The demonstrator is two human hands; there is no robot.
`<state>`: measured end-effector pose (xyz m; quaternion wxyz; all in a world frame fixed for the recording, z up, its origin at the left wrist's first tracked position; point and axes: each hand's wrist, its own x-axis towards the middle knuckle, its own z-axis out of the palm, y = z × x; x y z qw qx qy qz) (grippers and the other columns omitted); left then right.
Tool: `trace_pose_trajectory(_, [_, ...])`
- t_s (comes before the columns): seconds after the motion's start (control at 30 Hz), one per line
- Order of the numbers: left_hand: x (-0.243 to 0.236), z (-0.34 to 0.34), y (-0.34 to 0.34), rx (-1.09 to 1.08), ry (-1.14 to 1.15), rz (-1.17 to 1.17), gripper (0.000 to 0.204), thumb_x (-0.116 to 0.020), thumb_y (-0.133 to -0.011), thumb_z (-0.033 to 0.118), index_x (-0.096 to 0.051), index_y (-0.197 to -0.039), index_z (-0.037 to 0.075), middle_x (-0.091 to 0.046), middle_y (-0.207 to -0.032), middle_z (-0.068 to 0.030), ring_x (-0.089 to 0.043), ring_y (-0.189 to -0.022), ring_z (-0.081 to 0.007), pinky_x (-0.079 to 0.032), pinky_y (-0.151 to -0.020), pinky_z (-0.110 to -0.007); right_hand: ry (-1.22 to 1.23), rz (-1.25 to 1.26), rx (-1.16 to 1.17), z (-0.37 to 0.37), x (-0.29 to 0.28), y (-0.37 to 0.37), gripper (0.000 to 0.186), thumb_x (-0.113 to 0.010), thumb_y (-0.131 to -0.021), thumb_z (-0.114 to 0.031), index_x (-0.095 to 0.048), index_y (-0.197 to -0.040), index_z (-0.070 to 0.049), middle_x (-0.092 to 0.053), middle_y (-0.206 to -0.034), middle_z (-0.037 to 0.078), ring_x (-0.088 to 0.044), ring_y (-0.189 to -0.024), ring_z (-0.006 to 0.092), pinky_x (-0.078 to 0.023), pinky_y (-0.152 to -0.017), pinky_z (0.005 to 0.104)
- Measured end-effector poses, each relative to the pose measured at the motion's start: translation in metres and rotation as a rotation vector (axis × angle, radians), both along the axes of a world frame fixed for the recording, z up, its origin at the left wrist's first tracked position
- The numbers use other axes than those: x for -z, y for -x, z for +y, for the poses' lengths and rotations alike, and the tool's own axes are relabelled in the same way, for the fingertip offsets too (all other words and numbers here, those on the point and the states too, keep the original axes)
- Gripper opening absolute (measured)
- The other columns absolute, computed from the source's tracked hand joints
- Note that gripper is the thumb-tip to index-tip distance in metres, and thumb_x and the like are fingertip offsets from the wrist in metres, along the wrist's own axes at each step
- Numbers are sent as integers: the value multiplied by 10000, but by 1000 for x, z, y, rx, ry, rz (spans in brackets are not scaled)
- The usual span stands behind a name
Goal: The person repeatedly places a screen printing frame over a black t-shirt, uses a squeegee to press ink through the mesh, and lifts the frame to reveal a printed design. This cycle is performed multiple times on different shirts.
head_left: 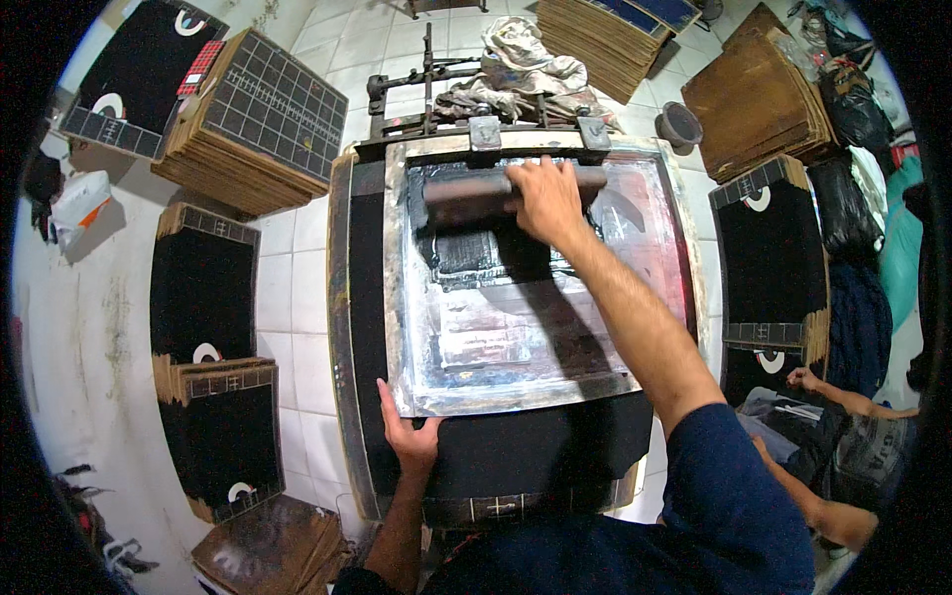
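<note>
My right hand (547, 201) is closed over the top of a long dark squeegee (466, 196), near the far end of a screen printing frame (397, 297). Black ink (466, 253) lies on the mesh just below the blade; the lower mesh is smeared pale and grey. At the frame's near left corner, my left hand (409, 436) grips the edge, fingers along its side and thumb at the front. Beneath the frame, black fabric (535, 456) covers a board (496, 509). Two metal clamps (485, 134) hold the frame's far edge.
Stacked boards with black fabric stand left (203, 288) and right (773, 248). A gridded board stack (268, 109) is at the far left. Crumpled cloth (531, 69) sits behind the clamps, a grey bucket (679, 126) to their right. Another person's arms (818, 511) show at lower right.
</note>
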<state>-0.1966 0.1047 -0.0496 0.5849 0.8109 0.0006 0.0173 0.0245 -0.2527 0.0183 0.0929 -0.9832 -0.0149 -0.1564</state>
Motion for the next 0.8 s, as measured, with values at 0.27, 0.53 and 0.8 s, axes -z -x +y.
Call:
trace_pose_trajectory(0.27, [-15, -7, -5, 31, -57, 2, 1173, -867, -737, -112, -159, -1664, 10, -407, -1487, -200, -511, -1380, -338, -511, -1121, -449, 75, -68, 123, 2, 8, -52, 365, -772, -833, -143, -685, -1188, -166, -697, -1110, 61, -632, -1105, 278, -433, -980, 481])
trace_pose_trajectory(0.53, [-19, -3, -9, 64, -27, 80, 1311, -907, -718, -65, -39, -1690, 83, -437, -1511, -243, -520, -1381, -355, -486, -1118, -456, -8, -266, 122, 39, 27, 79, 279, -675, -823, -39, -664, -1075, -158, -589, -984, 59, -567, -1008, 293, -394, -952, 476])
trace_pose_trajectory(0.8, [-46, 2, -9, 75, -169, 22, 1384, -970, -622, 0, -94, -1689, 93, -414, -1605, -269, -497, -1421, -350, -399, -1180, -422, -246, -313, 152, 79, -26, 205, 540, -797, -638, -20, -708, -1148, -173, -649, -1066, 17, -572, -1060, 280, -382, -1013, 490])
